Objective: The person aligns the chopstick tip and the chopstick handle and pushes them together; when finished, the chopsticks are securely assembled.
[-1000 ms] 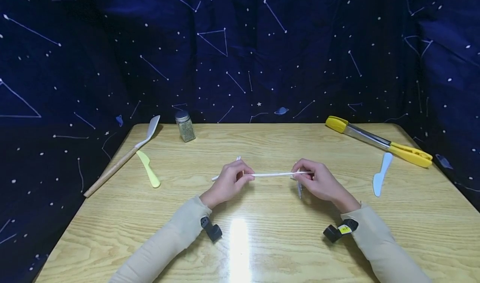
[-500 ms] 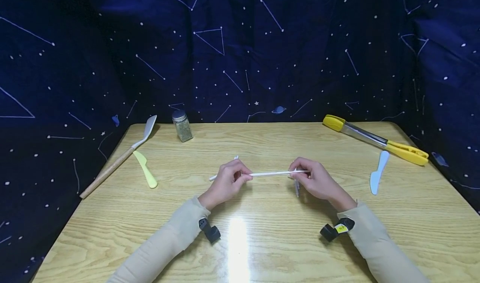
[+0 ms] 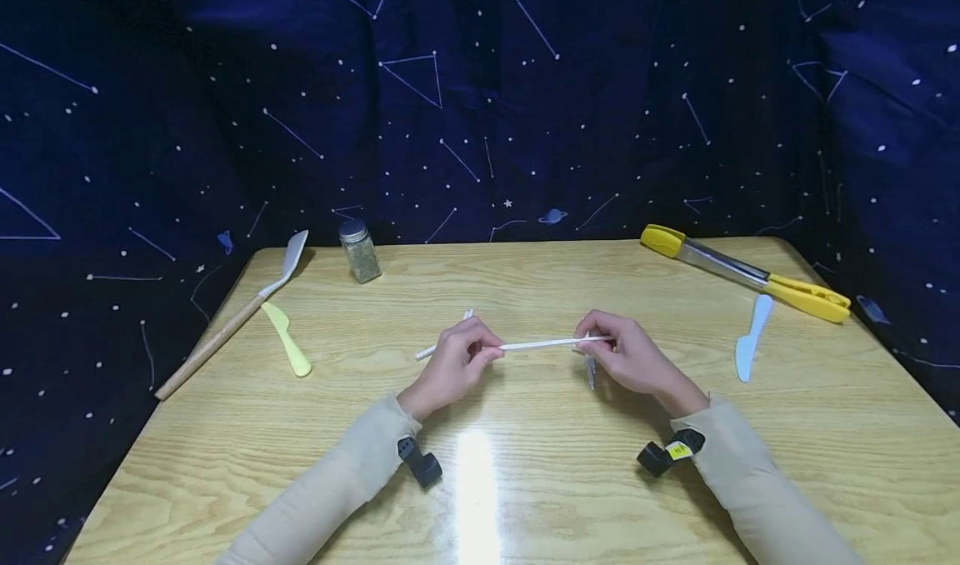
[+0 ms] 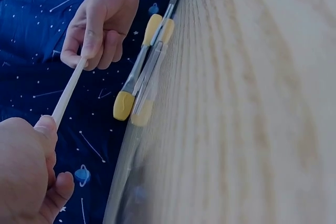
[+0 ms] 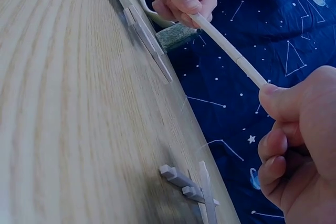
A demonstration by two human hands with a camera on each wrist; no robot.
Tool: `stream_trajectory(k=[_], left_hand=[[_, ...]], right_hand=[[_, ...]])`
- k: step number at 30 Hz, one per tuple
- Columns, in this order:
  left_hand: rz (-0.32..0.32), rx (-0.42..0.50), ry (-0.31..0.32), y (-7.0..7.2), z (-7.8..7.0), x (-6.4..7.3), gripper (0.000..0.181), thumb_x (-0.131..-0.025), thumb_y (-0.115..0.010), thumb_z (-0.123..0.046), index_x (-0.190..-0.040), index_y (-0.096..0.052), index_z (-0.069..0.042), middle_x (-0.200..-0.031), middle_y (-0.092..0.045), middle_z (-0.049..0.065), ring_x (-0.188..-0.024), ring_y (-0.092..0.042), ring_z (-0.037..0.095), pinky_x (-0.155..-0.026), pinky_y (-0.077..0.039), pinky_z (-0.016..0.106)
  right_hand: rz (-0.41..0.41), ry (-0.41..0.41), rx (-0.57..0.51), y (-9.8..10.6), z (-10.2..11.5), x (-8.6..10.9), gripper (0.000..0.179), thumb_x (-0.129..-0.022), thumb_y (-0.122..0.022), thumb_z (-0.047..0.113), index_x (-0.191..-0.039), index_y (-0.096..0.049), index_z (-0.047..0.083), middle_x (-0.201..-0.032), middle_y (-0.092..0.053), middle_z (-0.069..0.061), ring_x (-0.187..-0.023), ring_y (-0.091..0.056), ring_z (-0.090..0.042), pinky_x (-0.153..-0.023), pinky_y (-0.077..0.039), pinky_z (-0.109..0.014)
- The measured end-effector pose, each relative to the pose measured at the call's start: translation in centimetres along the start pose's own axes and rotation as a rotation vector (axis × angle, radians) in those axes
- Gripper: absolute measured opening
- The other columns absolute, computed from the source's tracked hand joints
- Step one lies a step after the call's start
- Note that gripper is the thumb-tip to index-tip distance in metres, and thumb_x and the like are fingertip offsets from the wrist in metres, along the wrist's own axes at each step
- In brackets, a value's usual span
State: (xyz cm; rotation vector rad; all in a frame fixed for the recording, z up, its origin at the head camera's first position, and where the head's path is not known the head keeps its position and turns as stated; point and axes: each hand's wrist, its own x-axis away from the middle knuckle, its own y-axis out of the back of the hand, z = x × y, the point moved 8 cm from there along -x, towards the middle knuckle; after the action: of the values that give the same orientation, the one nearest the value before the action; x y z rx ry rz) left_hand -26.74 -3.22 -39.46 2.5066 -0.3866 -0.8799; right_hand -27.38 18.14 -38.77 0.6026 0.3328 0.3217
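Note:
A thin white stick (image 3: 536,344) is stretched between my two hands above the table, nearly level. My left hand (image 3: 453,361) pinches one end between thumb and fingers, and my right hand (image 3: 630,357) pinches it near the other. In the right wrist view a fine seam crosses the held stick (image 5: 223,43) partway along. Below my right hand several short sticks (image 5: 181,177) with squared ends lie crossed on the table. More pale sticks (image 5: 147,43) lie by my left hand, which partly hides them in the head view.
On the left lie a spatula (image 3: 225,332) with a wooden handle and a yellow knife (image 3: 288,344). A spice jar (image 3: 362,252) stands at the back. Yellow-ended tongs (image 3: 738,272) and a light blue knife (image 3: 752,340) lie on the right. A starry dark blue cloth (image 3: 480,107) hangs behind the table.
The head view has shifted slightly, so things on the table sit farther left in the picture. Both hands keep hold of the stick, which tilts slightly up toward the right.

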Motion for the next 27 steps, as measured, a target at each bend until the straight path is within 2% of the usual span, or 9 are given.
stream_trajectory(k=[7,12,16,20,23,27], left_hand=[[0.015,-0.002,-0.014,-0.1,-0.1,0.2,0.006,-0.086,-0.07,-0.008,-0.086,-0.07,-0.002,-0.074,-0.056,0.002,-0.059,-0.04,0.004,-0.051,-0.035,0.017],[0.057,-0.017,-0.014,-0.7,-0.3,0.3,0.007,-0.086,-0.072,-0.011,-0.086,-0.07,-0.004,-0.071,-0.053,0.0,-0.058,-0.038,0.003,-0.052,-0.034,0.017],[0.084,-0.04,-0.025,-1.1,-0.5,0.2,0.005,-0.086,-0.072,-0.011,-0.084,-0.069,-0.007,-0.071,-0.055,-0.001,-0.058,-0.042,0.007,-0.054,-0.036,0.018],[0.161,-0.046,-0.023,-1.3,-0.7,0.1,0.003,-0.084,-0.073,-0.012,-0.082,-0.071,-0.01,-0.072,-0.062,-0.005,-0.059,-0.048,0.012,-0.056,-0.039,0.018],[0.223,-0.009,0.015,-1.4,-0.8,0.2,0.003,-0.081,-0.075,-0.012,-0.082,-0.073,-0.011,-0.071,-0.067,-0.006,-0.056,-0.048,0.008,-0.055,-0.039,0.018],[0.277,0.106,0.092,-1.8,-0.7,0.4,0.004,-0.081,-0.075,-0.011,-0.084,-0.074,-0.01,-0.07,-0.069,-0.003,-0.055,-0.046,0.003,-0.054,-0.04,0.019]], right_hand=[[-0.002,-0.007,0.026,0.1,0.1,-0.1,0.005,-0.09,-0.064,0.005,-0.095,-0.064,0.008,-0.076,-0.051,-0.001,-0.062,-0.042,-0.009,-0.055,-0.037,-0.022],[-0.021,0.0,0.047,0.6,0.2,0.0,0.005,-0.088,-0.068,0.006,-0.092,-0.067,0.009,-0.08,-0.057,-0.003,-0.063,-0.044,-0.009,-0.055,-0.038,-0.021],[-0.021,0.016,0.061,0.9,0.1,0.1,0.005,-0.087,-0.07,0.007,-0.089,-0.069,0.011,-0.082,-0.061,-0.002,-0.063,-0.046,-0.009,-0.057,-0.039,-0.022],[-0.009,0.049,0.057,1.0,0.2,0.2,0.005,-0.086,-0.071,0.007,-0.088,-0.07,0.011,-0.083,-0.063,0.0,-0.064,-0.045,-0.008,-0.057,-0.039,-0.023],[0.011,0.084,0.05,0.8,0.4,0.2,0.007,-0.085,-0.071,0.005,-0.088,-0.071,0.011,-0.084,-0.063,0.0,-0.064,-0.045,-0.007,-0.056,-0.039,-0.023],[0.049,0.12,0.047,0.4,0.6,0.1,0.007,-0.086,-0.069,0.002,-0.089,-0.07,0.009,-0.081,-0.06,0.001,-0.067,-0.045,-0.007,-0.057,-0.039,-0.024]])
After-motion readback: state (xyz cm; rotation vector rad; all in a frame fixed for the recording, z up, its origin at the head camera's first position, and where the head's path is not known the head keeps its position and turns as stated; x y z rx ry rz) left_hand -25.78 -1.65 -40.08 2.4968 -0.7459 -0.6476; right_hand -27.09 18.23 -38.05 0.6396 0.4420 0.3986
